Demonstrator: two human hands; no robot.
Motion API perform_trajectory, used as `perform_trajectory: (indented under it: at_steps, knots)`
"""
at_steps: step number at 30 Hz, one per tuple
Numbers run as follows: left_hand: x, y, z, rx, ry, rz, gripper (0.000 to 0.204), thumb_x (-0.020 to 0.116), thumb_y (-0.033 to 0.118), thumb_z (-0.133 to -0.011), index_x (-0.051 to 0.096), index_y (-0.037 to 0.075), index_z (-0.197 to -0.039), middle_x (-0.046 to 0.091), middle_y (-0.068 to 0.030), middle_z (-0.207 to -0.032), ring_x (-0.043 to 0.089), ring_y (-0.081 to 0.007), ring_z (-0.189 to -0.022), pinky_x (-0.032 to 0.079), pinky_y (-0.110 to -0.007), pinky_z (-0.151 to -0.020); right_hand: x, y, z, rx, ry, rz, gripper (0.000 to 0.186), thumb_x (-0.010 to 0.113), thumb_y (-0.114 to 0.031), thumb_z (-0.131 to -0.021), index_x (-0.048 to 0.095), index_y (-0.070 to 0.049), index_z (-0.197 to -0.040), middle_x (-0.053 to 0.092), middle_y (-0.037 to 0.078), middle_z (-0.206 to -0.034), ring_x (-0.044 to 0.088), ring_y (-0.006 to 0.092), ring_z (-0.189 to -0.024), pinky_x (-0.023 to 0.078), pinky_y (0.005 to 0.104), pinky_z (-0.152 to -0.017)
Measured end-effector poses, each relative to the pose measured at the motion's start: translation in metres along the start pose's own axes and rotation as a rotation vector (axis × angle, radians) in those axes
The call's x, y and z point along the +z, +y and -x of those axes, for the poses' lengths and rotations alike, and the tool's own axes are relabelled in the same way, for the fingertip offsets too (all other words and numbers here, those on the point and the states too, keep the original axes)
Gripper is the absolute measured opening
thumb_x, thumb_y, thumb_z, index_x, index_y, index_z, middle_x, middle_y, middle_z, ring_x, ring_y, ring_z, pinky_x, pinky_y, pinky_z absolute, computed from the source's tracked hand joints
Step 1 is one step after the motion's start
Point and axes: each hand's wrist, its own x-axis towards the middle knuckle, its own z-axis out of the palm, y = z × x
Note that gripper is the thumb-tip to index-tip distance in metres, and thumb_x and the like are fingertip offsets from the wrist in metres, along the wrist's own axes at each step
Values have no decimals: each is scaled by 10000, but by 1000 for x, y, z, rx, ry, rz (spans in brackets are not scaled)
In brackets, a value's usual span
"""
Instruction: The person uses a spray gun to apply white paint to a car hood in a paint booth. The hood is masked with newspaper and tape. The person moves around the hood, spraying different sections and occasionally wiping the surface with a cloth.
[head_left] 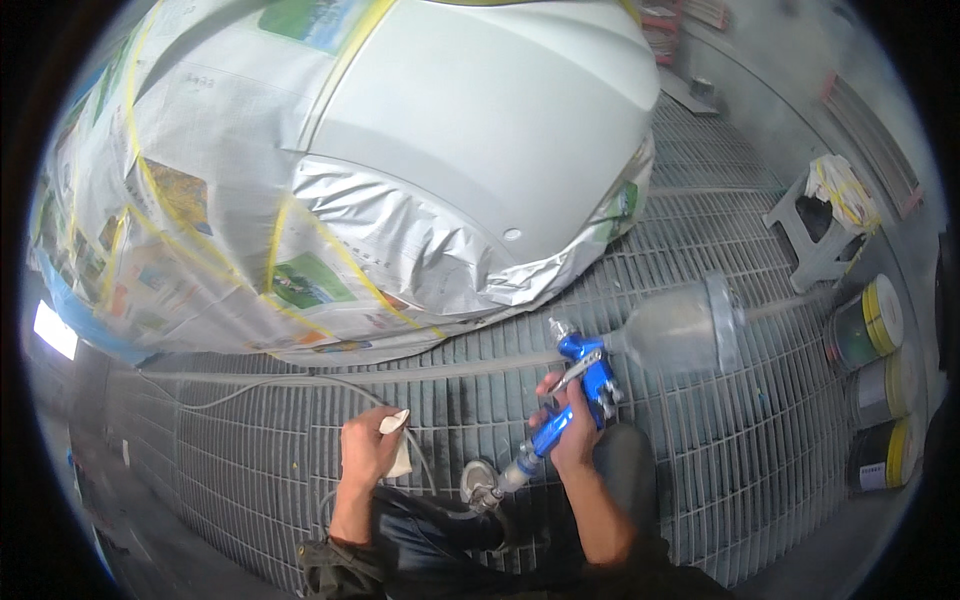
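The spray gun [596, 378] is on the near side of the car [490, 110], apart from it, its nozzle facing the car. It has a blue body and a silver trigger. The right hand [575, 428] grasps the blue handle, fingers curled around to the trigger side; whether the trigger is pressed cannot be told. The cup [672, 328], cloudy and translucent, sticks out from the gun, rightward past the car's near end.

The left hand [368, 447], also on the car's near side, is clenched around a pale wad [396, 421], cloth or paper, that shows above and below the fist. A hose [330, 378] curves over the grating [740, 470] between the car and the person, passing close to this hand. A shoe [480, 482] stands there too, farther from the car.

The car bares a white panel; printed sheets [210, 150] and yellow tape cover the parts around it. Right of the car stands a grey stool [797, 232] with crumpled masking [846, 192] on top. Three cans [862, 330] line up nearer the person, also right of the car.
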Motion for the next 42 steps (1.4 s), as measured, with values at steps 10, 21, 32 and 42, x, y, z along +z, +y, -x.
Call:
perform_trajectory:
  at_steps: [10,21,32,42]
  knots:
    - [0,2,-5,19,31,-85,166,707,178,-823,740,68,-943,703,-179,-859,681,-379,-804,539,-424,-693,26,-34,29,-41,-536,74,440,601,-361,-977,550,30,-1174,577,140,-1085,614,225,-981,592,315,-624]
    - [6,10,-6,98,56,-67,203,733,225,-837,743,64,-960,684,-179,-755,678,-373,-736,533,-429,-673,37,-73,31,-149,-508,183,461,554,-366,-973,486,27,-1204,572,157,-1048,627,213,-889,604,316,-548]
    - [10,2,-13,82,64,-91,246,724,292,-856,741,61,-940,677,-188,-756,667,-392,-747,526,-445,-673,57,-75,41,-81,-581,316,431,592,-323,-964,520,17,-1218,594,159,-1074,632,227,-942,610,324,-579]
    - [8,-3,-11,58,24,-111,221,717,262,-831,743,74,-944,684,-182,-766,673,-386,-757,535,-457,-699,59,-62,47,-81,-523,313,466,605,-357,-954,531,35,-1195,592,159,-1061,637,217,-921,605,314,-576]
